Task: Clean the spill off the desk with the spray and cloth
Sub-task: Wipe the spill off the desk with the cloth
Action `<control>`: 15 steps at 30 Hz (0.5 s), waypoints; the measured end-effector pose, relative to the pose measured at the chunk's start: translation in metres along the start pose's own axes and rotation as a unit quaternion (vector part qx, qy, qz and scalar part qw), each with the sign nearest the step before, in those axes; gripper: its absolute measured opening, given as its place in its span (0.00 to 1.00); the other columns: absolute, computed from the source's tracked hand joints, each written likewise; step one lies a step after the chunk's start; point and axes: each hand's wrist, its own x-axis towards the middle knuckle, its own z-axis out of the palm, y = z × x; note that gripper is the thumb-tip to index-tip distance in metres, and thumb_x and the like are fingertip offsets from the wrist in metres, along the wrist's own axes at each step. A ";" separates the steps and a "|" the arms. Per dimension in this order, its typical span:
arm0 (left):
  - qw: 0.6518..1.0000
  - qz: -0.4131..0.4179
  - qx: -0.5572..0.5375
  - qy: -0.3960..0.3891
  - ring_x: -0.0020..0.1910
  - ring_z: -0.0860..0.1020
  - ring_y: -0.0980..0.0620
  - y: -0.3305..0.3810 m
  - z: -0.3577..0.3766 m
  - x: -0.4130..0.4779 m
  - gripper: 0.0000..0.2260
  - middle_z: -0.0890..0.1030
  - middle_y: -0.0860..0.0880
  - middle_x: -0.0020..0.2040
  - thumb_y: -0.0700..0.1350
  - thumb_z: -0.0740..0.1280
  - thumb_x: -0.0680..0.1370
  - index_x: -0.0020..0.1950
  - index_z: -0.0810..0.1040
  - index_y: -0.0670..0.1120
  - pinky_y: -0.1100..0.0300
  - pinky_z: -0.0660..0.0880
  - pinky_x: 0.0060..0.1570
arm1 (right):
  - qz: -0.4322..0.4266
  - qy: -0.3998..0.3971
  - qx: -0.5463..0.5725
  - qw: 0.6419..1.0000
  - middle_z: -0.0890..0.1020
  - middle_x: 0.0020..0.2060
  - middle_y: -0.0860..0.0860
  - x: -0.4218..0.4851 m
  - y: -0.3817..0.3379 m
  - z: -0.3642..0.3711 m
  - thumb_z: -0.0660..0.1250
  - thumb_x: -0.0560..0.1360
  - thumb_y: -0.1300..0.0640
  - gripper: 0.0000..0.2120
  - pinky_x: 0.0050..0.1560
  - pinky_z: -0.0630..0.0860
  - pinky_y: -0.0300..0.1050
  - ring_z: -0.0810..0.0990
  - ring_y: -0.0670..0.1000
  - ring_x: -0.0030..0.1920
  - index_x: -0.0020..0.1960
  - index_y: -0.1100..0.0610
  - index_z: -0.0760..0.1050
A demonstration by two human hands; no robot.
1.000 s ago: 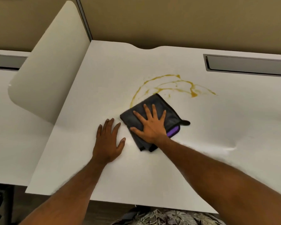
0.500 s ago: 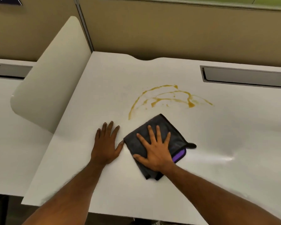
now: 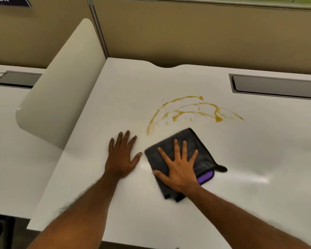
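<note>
Amber-yellow liquid, the spill (image 3: 192, 109), is spread in thin arcs on the white desk (image 3: 258, 159), its long axis running from about nine o'clock to three o'clock. A folded grey cloth (image 3: 203, 151) with a purple edge is pressed flat under the right hand (image 3: 179, 169), whose fingers are splayed open on top of it rather than gripping it. From that hand the spill lies at roughly twelve o'clock, just beyond the cloth's far corner and apart from it. The left hand (image 3: 121, 158) is laid open and empty on the bare desk at nine o'clock of the cloth. The right hand is judged better placed, so a push forward would likely carry the cloth across the streaks. No spray bottle is seen.
</note>
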 end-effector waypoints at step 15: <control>0.999 0.032 -0.011 -0.017 0.79 0.49 0.48 -0.025 -0.004 0.045 0.33 0.52 0.48 0.81 0.67 0.51 0.77 0.79 0.54 0.54 0.40 0.48 0.75 | 0.013 -0.021 -0.019 1.000 0.38 0.79 0.57 0.061 -0.010 -0.006 0.42 0.71 0.23 0.37 0.65 0.34 0.80 0.33 0.67 0.76 0.76 0.35 0.42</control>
